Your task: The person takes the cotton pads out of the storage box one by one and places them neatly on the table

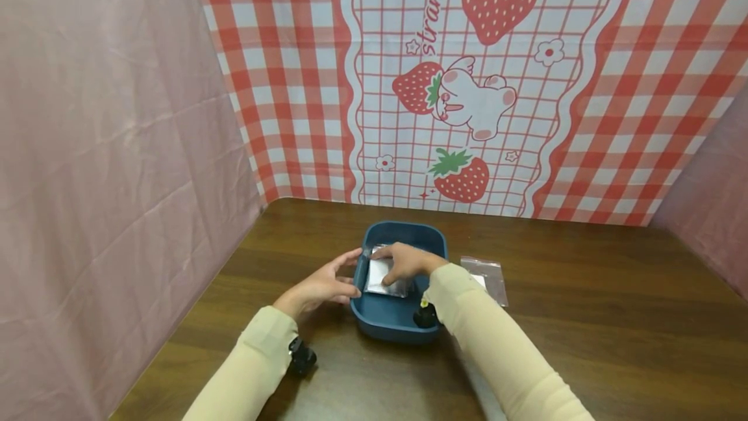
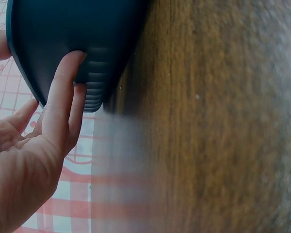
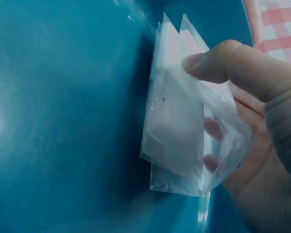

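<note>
A dark blue plastic bin (image 1: 390, 332) with rounded corners stands on the table. My left hand (image 1: 318, 286) is at the bin's left side, fingers spread and fairly straight. In the left wrist view, fingertips (image 2: 70, 63) touch the bin's outer wall near its ridges. Inside the bin, my right hand (image 1: 411, 260) holds a small stack of clear plastic bags (image 3: 177, 121) with white, flat contents. The thumb lies on the near face of the stack, and other fingers show through the film behind it. The stack stands on edge near the bin's left wall.
Another clear bag (image 1: 495, 283) with something white inside lies on the wooden table (image 1: 584, 317), right of the bin. Behind the table hangs a red-and-white checked cloth (image 1: 304, 83) with strawberries. A pink cloth (image 1: 117, 148) hangs at the left.
</note>
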Action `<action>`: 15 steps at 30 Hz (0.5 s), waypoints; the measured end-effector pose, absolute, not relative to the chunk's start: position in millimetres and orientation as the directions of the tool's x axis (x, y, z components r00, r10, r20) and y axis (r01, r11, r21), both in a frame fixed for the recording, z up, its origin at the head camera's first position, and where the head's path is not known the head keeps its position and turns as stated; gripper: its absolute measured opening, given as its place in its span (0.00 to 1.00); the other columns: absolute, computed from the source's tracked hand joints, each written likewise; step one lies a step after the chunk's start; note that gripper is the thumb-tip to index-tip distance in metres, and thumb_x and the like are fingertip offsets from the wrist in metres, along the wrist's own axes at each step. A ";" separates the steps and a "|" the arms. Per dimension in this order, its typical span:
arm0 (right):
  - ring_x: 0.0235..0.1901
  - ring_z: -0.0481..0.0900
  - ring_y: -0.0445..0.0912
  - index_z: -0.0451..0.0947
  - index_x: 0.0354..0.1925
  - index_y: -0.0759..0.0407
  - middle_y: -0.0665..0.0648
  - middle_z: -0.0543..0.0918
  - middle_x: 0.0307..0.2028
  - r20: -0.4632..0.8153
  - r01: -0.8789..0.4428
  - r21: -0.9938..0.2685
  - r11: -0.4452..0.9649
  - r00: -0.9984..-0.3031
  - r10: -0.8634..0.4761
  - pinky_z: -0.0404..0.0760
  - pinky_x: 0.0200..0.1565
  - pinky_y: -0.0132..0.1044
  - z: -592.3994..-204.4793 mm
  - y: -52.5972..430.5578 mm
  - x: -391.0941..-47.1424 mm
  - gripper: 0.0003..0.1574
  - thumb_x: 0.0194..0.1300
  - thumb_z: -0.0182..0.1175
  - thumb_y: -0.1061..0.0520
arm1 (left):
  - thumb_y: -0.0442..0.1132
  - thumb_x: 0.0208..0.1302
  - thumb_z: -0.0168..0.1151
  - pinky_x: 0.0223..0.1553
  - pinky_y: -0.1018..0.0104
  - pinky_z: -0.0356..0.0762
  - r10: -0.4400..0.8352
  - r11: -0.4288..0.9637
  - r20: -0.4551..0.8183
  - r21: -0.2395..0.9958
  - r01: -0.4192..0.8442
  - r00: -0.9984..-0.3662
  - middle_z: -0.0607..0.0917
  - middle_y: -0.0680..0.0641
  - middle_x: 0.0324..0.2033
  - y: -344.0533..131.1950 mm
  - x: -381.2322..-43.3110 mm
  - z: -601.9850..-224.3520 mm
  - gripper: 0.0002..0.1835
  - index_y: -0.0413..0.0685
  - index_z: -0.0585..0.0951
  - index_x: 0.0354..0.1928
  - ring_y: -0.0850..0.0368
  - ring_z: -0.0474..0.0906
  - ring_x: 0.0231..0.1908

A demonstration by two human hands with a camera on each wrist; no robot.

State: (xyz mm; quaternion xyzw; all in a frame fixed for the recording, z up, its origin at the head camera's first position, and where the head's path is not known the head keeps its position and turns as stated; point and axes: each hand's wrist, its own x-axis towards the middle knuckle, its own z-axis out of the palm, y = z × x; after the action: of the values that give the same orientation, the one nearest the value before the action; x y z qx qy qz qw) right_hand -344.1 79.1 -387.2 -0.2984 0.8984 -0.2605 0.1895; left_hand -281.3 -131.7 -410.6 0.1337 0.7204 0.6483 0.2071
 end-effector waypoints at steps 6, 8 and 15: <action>0.53 0.70 0.50 0.69 0.62 0.60 0.60 0.70 0.60 -0.160 -0.444 -0.589 0.675 -0.755 -0.636 0.71 0.53 0.46 -382.2 83.3 -344.7 0.38 0.52 0.67 0.60 | 0.24 0.51 0.61 0.37 0.60 0.80 0.457 0.122 -0.135 0.989 -0.088 -0.879 0.55 0.37 0.66 -130.2 -279.8 -408.6 0.46 0.51 0.53 0.72 0.43 0.70 0.53; 0.52 0.71 0.49 0.69 0.62 0.60 0.59 0.71 0.59 -0.154 -0.440 -0.593 0.674 -0.760 -0.631 0.72 0.52 0.45 -379.7 83.9 -344.6 0.38 0.52 0.67 0.60 | 0.24 0.51 0.61 0.37 0.60 0.80 0.453 0.124 -0.137 0.988 -0.090 -0.881 0.56 0.37 0.66 -130.2 -279.4 -408.2 0.46 0.51 0.53 0.72 0.44 0.71 0.52; 0.50 0.72 0.48 0.69 0.62 0.58 0.57 0.73 0.57 -0.128 -0.452 -0.597 0.663 -0.762 -0.635 0.72 0.51 0.44 -368.3 87.4 -342.7 0.37 0.53 0.67 0.59 | 0.25 0.51 0.62 0.39 0.59 0.79 0.435 0.133 -0.156 0.985 -0.108 -0.887 0.56 0.39 0.66 -130.5 -279.2 -406.7 0.46 0.54 0.55 0.71 0.44 0.70 0.53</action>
State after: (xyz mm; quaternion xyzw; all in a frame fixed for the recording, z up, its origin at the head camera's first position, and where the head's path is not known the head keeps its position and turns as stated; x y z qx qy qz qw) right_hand -342.7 87.4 -368.3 -0.3028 0.8968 -0.2770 0.1651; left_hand -279.2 -130.5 -406.7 0.1128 0.7231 0.6485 0.2092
